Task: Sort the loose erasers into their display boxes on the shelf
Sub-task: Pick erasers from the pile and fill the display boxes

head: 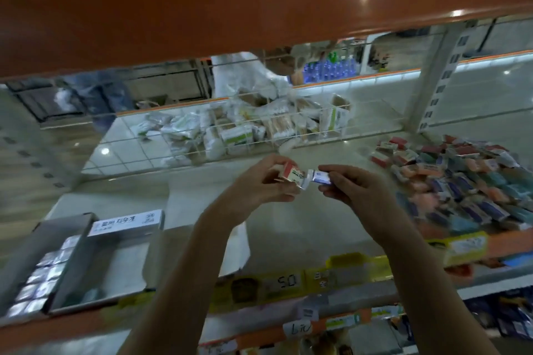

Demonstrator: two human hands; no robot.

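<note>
Mid-frame, left hand (259, 181) pinched a small red-and-white wrapped eraser (292, 172), right hand (356, 186) a blue-white one (318, 176), probably comparing them before boxing.

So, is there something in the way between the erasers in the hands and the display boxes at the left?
Nothing visible. The left hand and right hand pinch wrapped erasers above bare shelf; the display boxes sit open-topped, lower left.

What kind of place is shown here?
Probably a stationery shop: price tags line the shelf edge, loose erasers are heaped on it, and a display box holds rows of them.
</note>
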